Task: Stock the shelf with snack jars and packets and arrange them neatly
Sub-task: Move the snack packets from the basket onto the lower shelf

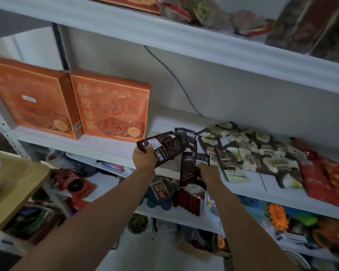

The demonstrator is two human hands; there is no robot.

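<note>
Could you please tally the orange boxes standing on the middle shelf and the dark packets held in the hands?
Orange boxes: 2 (left box, right box)
Dark packets: 2 (left-hand packet in the left hand, right-hand packet in the right hand)
Total: 4

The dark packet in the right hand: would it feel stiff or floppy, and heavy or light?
Probably light: the right hand carries the dark packet by one edge only. It likely bends a little but keeps its shape, as it hangs nearly flat. Its film looks smooth, so it may slip.
</note>
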